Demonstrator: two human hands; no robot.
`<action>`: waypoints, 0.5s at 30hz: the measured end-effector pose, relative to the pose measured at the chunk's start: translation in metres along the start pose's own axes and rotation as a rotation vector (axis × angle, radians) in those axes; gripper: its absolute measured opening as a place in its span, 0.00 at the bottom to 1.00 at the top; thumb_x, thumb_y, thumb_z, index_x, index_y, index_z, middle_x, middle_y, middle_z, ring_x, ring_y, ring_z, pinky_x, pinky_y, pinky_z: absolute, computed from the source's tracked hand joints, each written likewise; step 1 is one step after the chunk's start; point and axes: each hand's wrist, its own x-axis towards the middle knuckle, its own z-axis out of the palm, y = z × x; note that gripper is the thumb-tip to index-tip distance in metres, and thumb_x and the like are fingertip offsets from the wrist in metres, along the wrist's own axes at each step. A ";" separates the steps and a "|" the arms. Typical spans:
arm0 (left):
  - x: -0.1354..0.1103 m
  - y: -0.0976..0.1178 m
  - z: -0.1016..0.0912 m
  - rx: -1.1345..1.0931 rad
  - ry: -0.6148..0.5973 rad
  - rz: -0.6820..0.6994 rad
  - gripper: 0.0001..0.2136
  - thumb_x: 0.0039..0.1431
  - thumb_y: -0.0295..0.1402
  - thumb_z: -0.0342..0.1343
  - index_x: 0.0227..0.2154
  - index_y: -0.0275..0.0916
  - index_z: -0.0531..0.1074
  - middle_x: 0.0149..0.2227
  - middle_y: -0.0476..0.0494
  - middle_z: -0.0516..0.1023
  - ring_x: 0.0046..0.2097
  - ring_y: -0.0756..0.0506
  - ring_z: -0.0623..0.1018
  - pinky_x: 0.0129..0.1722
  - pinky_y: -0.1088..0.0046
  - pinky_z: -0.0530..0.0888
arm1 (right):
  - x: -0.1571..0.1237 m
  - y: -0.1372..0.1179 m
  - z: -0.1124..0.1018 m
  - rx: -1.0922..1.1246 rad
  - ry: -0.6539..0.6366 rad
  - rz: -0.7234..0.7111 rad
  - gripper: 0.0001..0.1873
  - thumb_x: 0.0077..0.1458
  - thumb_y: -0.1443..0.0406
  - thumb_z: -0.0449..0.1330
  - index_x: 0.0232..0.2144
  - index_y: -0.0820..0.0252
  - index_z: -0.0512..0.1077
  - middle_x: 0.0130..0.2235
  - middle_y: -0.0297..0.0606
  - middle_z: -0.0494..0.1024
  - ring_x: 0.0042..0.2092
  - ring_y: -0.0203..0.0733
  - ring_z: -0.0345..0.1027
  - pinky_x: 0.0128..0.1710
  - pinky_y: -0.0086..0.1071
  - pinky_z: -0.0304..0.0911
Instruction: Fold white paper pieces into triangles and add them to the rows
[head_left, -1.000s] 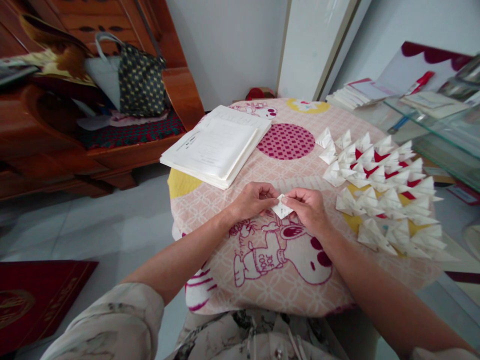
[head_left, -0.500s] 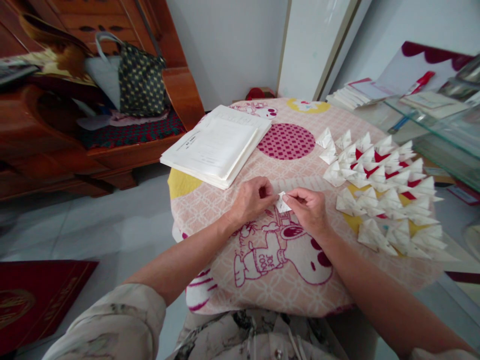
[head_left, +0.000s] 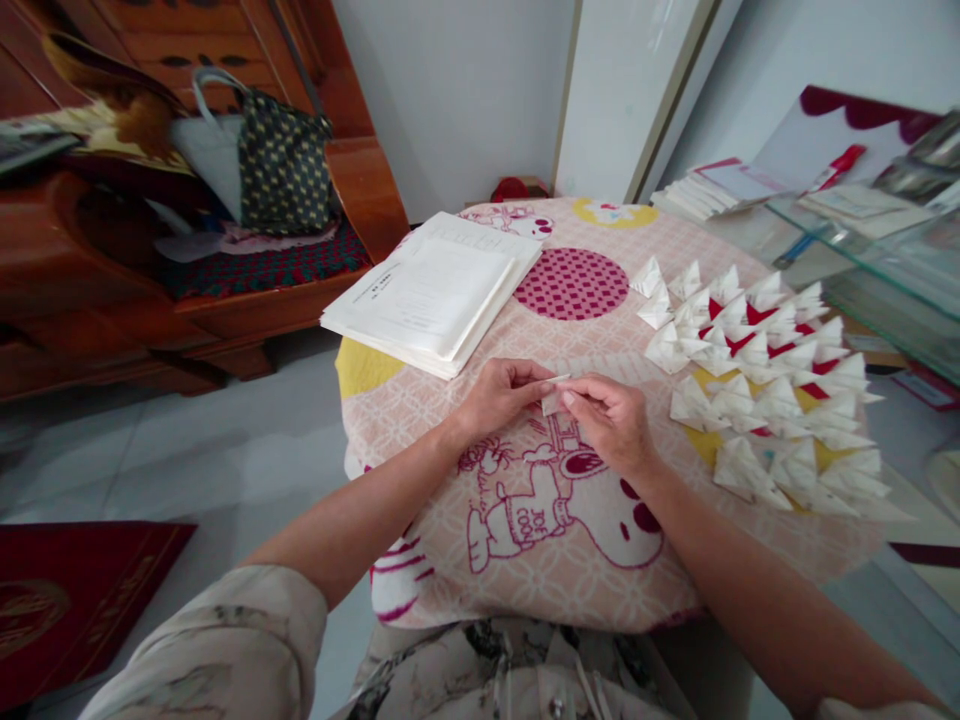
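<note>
A small folded piece of white paper (head_left: 551,402) is pinched between my two hands over the cloth-covered table (head_left: 510,580). My left hand (head_left: 501,392) grips its left side with thumb and forefinger. From the right, my right hand (head_left: 611,408) holds it with thumb and fingertips. The fingers hide part of the paper, so its full shape cannot be made out. Rows of folded paper pieces (head_left: 750,390) with pointed tips stand at the right of the table. A stack of white paper sheets (head_left: 427,290) lies beyond my left hand.
A glass shelf (head_left: 870,250) with papers and a red pen (head_left: 838,168) borders the table at the right. On the left stands a wooden bench (head_left: 255,310) bearing a dotted bag (head_left: 283,165). A red folder-like item (head_left: 82,610) is low at the left.
The paper piece has been tilted up and moved slightly left. My hands have come closer together, and my left fingers now stretch further over the paper.
</note>
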 end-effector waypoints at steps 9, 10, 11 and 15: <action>0.001 -0.002 -0.004 0.020 -0.062 -0.083 0.10 0.56 0.34 0.61 0.37 0.32 0.78 0.25 0.48 0.77 0.22 0.55 0.72 0.22 0.81 0.66 | 0.010 0.003 -0.013 0.162 -0.066 0.357 0.16 0.52 0.54 0.64 0.25 0.61 0.76 0.19 0.33 0.72 0.19 0.33 0.62 0.16 0.26 0.53; 0.000 -0.001 -0.004 0.062 -0.073 -0.086 0.10 0.57 0.34 0.60 0.37 0.32 0.78 0.24 0.49 0.76 0.22 0.55 0.70 0.21 0.82 0.65 | 0.010 0.004 -0.014 0.173 -0.119 0.385 0.16 0.51 0.54 0.64 0.24 0.62 0.75 0.19 0.33 0.72 0.18 0.33 0.61 0.16 0.26 0.52; 0.000 0.000 -0.004 0.105 -0.078 -0.084 0.10 0.57 0.34 0.59 0.37 0.32 0.78 0.23 0.50 0.75 0.21 0.56 0.69 0.20 0.82 0.64 | 0.010 0.005 -0.015 0.167 -0.162 0.401 0.16 0.51 0.54 0.64 0.23 0.62 0.75 0.19 0.33 0.72 0.18 0.32 0.61 0.16 0.26 0.52; -0.001 -0.001 0.000 0.328 -0.065 -0.010 0.08 0.57 0.33 0.59 0.36 0.34 0.78 0.22 0.51 0.73 0.22 0.55 0.68 0.22 0.81 0.63 | 0.007 0.006 -0.018 -0.003 -0.286 0.341 0.17 0.52 0.57 0.62 0.17 0.61 0.71 0.15 0.30 0.67 0.17 0.31 0.57 0.17 0.26 0.49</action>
